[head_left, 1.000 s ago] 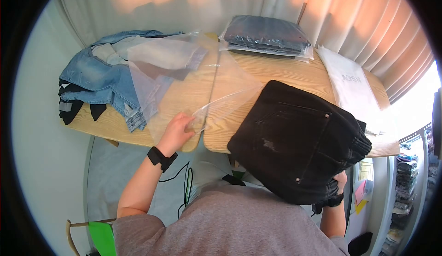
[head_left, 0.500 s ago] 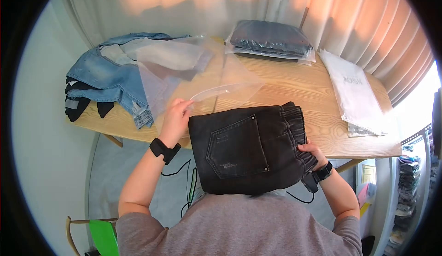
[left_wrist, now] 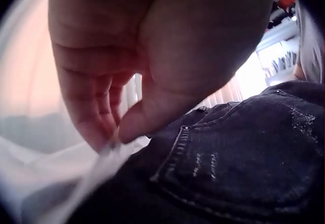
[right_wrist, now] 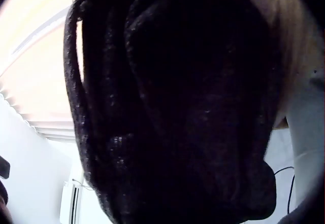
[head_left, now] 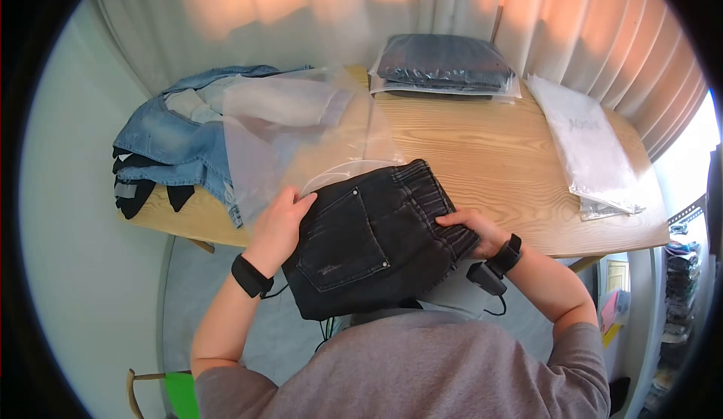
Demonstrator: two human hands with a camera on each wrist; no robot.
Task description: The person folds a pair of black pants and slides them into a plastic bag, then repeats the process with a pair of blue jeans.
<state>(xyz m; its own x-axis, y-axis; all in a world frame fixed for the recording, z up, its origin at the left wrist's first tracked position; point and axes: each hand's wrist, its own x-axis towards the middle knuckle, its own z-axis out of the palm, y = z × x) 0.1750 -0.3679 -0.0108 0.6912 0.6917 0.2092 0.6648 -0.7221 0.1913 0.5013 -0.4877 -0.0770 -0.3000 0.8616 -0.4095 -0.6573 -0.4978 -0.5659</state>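
Note:
Folded black jeans [head_left: 354, 246] with an elastic waistband are held in front of the body, over the table's front edge. My right hand [head_left: 478, 232] grips them at the waistband, thumb on top. My left hand [head_left: 279, 227] pinches the edge of a clear plastic bag [head_left: 301, 133] beside the jeans' left end. In the left wrist view the thumb and fingertips close on the bag's film [left_wrist: 109, 158], right by the back pocket of the jeans [left_wrist: 238, 158]. Dark folded cloth [right_wrist: 193, 107] fills the right wrist view and hides most of that hand.
Blue jeans [head_left: 169, 133] lie in a heap at the table's left, partly under the clear bag. A bagged stack of dark garments [head_left: 444, 65] sits at the back of the wooden table [head_left: 497, 163]. Flat printed plastic bags [head_left: 587, 144] lie at the right. Curtains hang behind.
The right hand has brought the black jeans leftward from the right side, turning them, up to the bag's mouth. The left hand keeps its pinch on the bag.

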